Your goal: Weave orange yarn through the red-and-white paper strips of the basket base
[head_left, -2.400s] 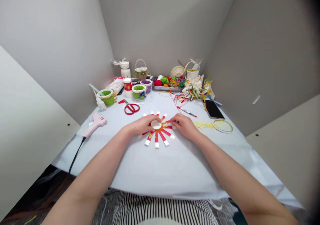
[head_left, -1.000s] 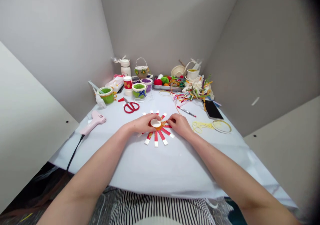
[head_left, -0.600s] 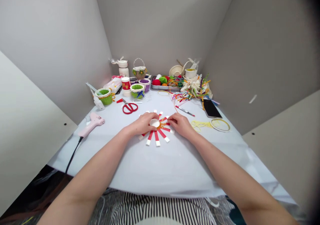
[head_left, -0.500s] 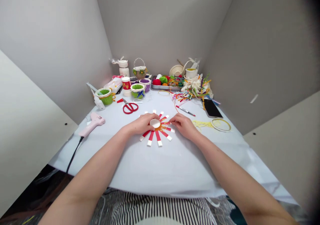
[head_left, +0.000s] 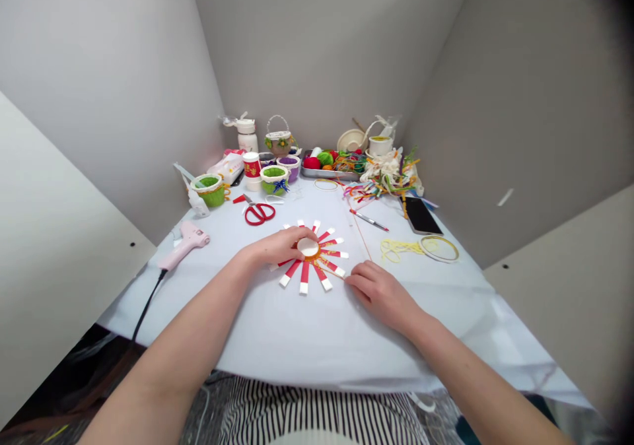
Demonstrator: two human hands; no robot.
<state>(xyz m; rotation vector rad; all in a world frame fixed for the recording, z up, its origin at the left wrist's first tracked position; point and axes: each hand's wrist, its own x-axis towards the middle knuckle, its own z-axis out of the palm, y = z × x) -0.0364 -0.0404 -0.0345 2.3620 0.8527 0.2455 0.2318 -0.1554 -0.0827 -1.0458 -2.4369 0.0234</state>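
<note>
My left hand (head_left: 280,245) rests on a wheel of red-and-white paper strips (head_left: 304,277), its fingertips against a white disc (head_left: 308,247) at the hub. Orange cord wraps the hub. A thin orange cord (head_left: 337,274) runs from the hub toward my right hand (head_left: 376,293). That hand sits at the lower right of the wheel, its fingertips at the cord's far end. The cord seems pinched there, though the fingers partly hide it.
Red scissors (head_left: 259,213), a pink glue gun (head_left: 183,248) with a black cable, and green cups (head_left: 211,191) stand left. A pen (head_left: 369,220), black phone (head_left: 421,215), yellow yarn (head_left: 396,250), and a hoop (head_left: 438,248) lie right. Behind stands a metal tray (head_left: 329,174).
My right hand has moved off the hub, down and to the right, with the thin cord stretched toward it. The paper wheel has turned slightly under my left hand.
</note>
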